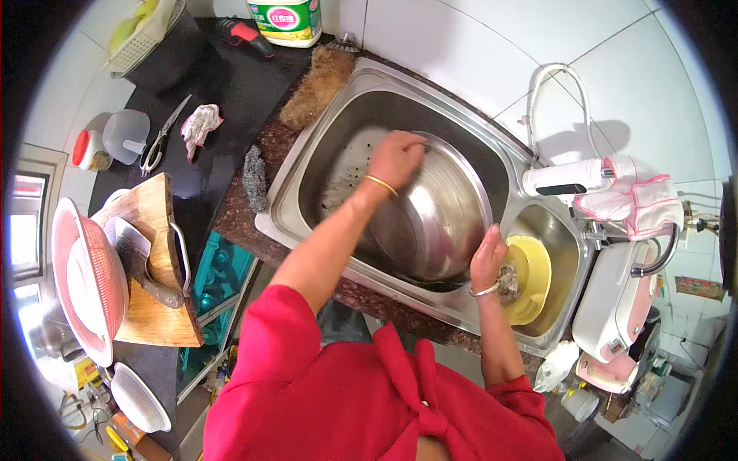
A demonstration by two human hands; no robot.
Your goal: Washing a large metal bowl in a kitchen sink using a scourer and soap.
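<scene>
A large stainless steel basin (444,196) rests tilted inside the main bowl of a steel double sink (357,118). My right hand (489,259) grips the basin's rim on the near right side, beside the divider between the bowls. On the basin's far left rim lies my left hand (398,157), its fingers curled; whether it grips the rim or something small is hidden. Dark specks dot the sink floor to its left. In the smaller bowl sits a yellow plastic basin (533,271), with a crumpled greyish thing (508,282) next to my right wrist.
Left of the sink lie a grey scouring pad (254,178) and a brown fuzzy cloth (320,83). A cleaver (147,268) rests on a wooden cutting board (155,317); scissors (161,138) lie farther back. The faucet (663,262), draped with a cloth (631,196), overhangs the right side.
</scene>
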